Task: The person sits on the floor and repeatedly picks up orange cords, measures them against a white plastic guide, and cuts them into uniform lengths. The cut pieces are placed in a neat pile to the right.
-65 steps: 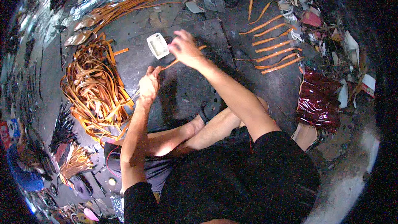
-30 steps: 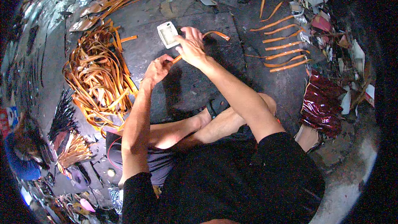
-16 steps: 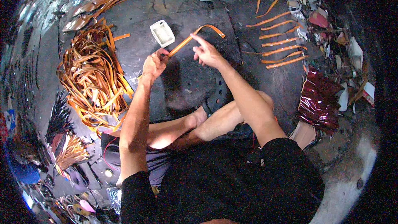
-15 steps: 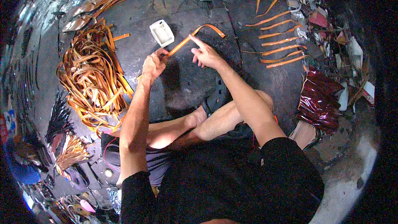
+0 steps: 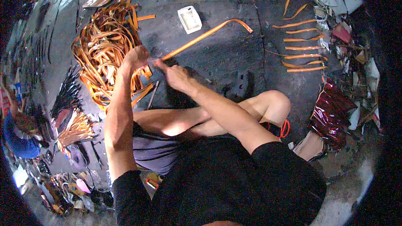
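A long, flat orange strap (image 5: pixel 201 39) runs from my right hand up to the right, where its far end bends down. My right hand (image 5: pixel 178 76) pinches the strap's near end between thumb and fingers. Just left of it, my left hand (image 5: pixel 136 57) is closed beside the large heap of orange and brown straps (image 5: pixel 104 37). A pale, blurred bit shows between the two hands; what my left fingers hold cannot be made out. Beyond the strap stands a small white rectangular tray (image 5: pixel 189 19).
Several short orange strips (image 5: pixel 303 48) lie in a row at the right. Below them sits a glossy dark red folded sheet (image 5: pixel 331 115). A bundle of thin tan strips (image 5: pixel 76 127) is at the left, near a person in blue (image 5: pixel 21 138). Scraps (image 5: pixel 360 54) line the right edge.
My left hand has moved left to the heap's edge. My right hand has slid down the strap to its near end. The view has shifted a little left.
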### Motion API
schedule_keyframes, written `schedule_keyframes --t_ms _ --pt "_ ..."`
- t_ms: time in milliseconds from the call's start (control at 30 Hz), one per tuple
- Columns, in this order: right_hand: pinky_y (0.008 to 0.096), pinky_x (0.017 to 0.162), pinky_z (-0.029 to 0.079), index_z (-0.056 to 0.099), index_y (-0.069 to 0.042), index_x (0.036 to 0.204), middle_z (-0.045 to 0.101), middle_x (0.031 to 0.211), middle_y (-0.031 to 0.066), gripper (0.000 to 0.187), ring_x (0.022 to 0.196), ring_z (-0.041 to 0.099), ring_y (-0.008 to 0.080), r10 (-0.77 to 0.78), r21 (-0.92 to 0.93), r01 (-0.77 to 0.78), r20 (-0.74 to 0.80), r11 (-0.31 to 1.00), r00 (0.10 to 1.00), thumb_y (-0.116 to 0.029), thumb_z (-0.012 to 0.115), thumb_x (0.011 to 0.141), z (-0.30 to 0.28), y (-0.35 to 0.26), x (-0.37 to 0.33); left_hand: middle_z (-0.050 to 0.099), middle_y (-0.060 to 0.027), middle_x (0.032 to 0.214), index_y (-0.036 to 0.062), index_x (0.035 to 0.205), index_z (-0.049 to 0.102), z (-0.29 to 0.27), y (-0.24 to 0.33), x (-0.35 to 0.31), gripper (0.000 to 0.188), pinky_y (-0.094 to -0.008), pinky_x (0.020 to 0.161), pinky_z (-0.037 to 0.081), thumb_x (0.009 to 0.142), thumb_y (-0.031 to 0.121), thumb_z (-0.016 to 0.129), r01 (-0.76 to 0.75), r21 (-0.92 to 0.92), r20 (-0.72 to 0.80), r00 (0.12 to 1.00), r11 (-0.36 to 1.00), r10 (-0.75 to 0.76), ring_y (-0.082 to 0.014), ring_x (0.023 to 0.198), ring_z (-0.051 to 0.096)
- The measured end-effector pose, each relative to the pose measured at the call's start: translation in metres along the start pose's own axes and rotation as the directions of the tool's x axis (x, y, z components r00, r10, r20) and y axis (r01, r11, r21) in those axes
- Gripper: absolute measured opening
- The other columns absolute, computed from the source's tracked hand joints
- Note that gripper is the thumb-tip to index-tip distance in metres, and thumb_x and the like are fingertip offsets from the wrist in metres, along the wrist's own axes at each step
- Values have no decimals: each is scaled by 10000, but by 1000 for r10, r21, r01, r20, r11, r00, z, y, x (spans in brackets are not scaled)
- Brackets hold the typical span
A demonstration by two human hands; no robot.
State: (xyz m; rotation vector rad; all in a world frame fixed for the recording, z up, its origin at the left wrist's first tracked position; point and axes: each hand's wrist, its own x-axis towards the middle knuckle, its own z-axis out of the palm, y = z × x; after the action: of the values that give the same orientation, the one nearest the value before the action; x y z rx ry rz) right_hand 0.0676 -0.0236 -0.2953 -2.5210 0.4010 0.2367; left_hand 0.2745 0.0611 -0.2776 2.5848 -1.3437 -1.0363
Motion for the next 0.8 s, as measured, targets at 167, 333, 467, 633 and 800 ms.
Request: schedule_keyframes --t_ms 167,333,467,633,800 --pt "487 687 525 411 -163 1346 660 824 216 474 720 643 393 -271 293 313 -175 904 946 -177 487 879 40 -4 -5 672 -164 956 106 1001 649 15 48 -1 221 -406 778 518 800 163 576 -223 -412 -302 948 883 98 -350 922 643" --pt "507 814 494 533 -76 1264 641 1000 258 424 918 633 401 -128 25 126 162 992 978 -290 505 898 -109 15 -63 655 -182 838 73 923 606 17 92 -6 144 -444 712 498 791 103 557 -412 -241 -368 876 879 310 -366 814 641" --pt "500 852 475 526 -27 1243 635 1036 256 461 968 613 404 -120 -25 124 114 992 986 -337 527 902 -191 41 -103 668 -81 819 7 1025 616 14 59 3 241 -339 693 502 828 146 602 -292 -555 0 936 779 351 -204 781 637" --pt "489 873 461 515 -51 1268 631 1014 273 486 978 605 406 7 82 -7 -5 997 1000 -366 552 900 -194 82 -150 590 18 895 31 1061 607 -135 203 -76 236 -217 742 424 843 110 565 -432 -664 -266 899 610 347 -72 828 530" --pt "475 875 453 412 -3 1347 635 1001 249 588 985 599 391 7 114 13 -170 993 985 -345 573 897 -173 89 -140 594 17 939 45 1150 591 -237 339 -81 358 -213 696 392 899 298 557 -619 -546 -445 785 565 431 -78 793 507"
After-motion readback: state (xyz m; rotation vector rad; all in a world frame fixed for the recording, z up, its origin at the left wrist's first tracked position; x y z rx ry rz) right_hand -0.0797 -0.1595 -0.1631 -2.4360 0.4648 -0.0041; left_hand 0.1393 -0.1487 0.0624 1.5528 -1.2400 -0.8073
